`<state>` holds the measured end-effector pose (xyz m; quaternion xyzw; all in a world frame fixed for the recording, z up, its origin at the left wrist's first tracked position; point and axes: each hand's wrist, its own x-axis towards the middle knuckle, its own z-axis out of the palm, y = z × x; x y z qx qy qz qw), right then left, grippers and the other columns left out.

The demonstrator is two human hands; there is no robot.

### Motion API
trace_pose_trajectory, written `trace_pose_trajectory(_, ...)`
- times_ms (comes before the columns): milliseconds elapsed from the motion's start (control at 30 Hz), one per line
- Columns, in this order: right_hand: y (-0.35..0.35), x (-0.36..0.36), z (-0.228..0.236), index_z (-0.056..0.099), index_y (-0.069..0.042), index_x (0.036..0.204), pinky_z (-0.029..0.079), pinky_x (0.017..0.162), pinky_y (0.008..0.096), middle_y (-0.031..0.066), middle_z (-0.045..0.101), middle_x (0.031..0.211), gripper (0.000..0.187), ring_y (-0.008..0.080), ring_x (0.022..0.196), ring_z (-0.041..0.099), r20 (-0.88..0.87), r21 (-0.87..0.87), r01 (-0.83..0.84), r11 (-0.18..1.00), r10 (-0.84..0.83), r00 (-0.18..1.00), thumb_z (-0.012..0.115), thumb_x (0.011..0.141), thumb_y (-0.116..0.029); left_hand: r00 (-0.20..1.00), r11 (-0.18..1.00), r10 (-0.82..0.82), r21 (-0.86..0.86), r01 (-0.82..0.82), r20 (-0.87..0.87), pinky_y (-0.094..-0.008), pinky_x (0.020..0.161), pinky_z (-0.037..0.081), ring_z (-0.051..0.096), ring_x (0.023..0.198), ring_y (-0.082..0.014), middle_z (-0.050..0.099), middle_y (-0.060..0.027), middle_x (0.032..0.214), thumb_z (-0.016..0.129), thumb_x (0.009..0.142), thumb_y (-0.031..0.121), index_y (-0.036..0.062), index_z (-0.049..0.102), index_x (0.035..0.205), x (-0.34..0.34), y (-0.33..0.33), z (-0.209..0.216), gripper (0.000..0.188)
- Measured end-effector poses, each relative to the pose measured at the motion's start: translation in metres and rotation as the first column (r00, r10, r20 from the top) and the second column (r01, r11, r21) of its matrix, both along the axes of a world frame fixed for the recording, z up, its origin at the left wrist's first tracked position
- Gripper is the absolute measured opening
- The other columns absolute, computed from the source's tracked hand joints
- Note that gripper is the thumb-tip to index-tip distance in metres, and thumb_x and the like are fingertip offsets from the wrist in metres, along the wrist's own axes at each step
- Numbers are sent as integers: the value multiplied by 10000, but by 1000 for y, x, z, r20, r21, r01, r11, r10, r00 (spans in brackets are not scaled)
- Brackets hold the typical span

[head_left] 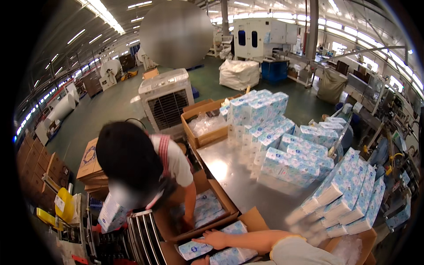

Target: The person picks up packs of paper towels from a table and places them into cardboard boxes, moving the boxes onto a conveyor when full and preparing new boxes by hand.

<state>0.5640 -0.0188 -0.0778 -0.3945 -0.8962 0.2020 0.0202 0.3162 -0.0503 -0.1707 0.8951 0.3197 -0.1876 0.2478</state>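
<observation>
My right hand [215, 240] reaches in from the right over an open cardboard box. Its fingers are stretched out and rest on a blue-and-white tissue pack [193, 250]. Beside that pack lie a second tissue pack [235, 228] and a third tissue pack [232, 256]. Only a small part of my left hand [201, 261] shows at the lower edge, close to the packs; its fingers are mostly hidden. Just beyond, a co-worker [176, 165] bends over another cardboard box [226, 199] and has one hand down among its tissue packs [206, 207].
A metal table [221, 165] carries stacked tissue packs [291, 165], with more leaning in a row [349, 194] at right. Rollers [145, 229] lie at lower left near a tilted tissue pack [111, 215]. A carton of clear plastic [205, 126] and an air cooler [165, 99] stand behind.
</observation>
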Motion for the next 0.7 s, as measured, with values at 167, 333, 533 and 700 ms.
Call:
trace_pose_trajectory(167, 24, -17, -42, 156, -282, 1640, 449, 977, 540, 246, 592, 1244, 1022, 412, 1198, 547, 19, -91, -32, 995, 34, 999, 707, 791, -139, 988, 995, -100, -21, 98, -116, -467, 955, 528, 671, 1065, -443, 605, -381, 1226, 676, 755, 396, -132, 312, 1466, -20, 4, -37, 957)
trace_pose_trajectory(333, 34, -8, -35, 154, -297, 1638, 441, 994, 544, 236, 579, 1270, 1037, 411, 1207, 539, -74, -149, -13, 989, 2, 997, 717, 784, -132, 976, 998, -40, -63, 27, -213, -458, 1018, 501, 612, 1201, -419, 583, -322, 1304, 745, 760, 283, -59, 440, 1355, -10, 14, -35, 751)
trace_pose_trajectory(533, 15, -14, -72, 163, -289, 1636, 457, 986, 520, 176, 603, 1241, 1041, 355, 1158, 574, 126, -144, 16, 990, 3, 992, 691, 767, -68, 992, 989, -95, -121, 85, -85, -489, 959, 520, 645, 1097, -446, 625, -322, 1206, 656, 851, 180, -30, 572, 1225, 52, -14, -46, 438)
trace_pose_trajectory(700, -21, -10, -183, 44, -366, 1635, 436, 1081, 519, 189, 506, 1474, 900, 385, 1316, 519, 317, -448, 172, 877, -24, 948, 549, 934, -114, 984, 951, 113, -301, -68, 135, -457, 920, 537, 667, 1067, -394, 683, -249, 1144, 734, 850, 298, 4, 548, 1353, 46, -12, 8, 612)
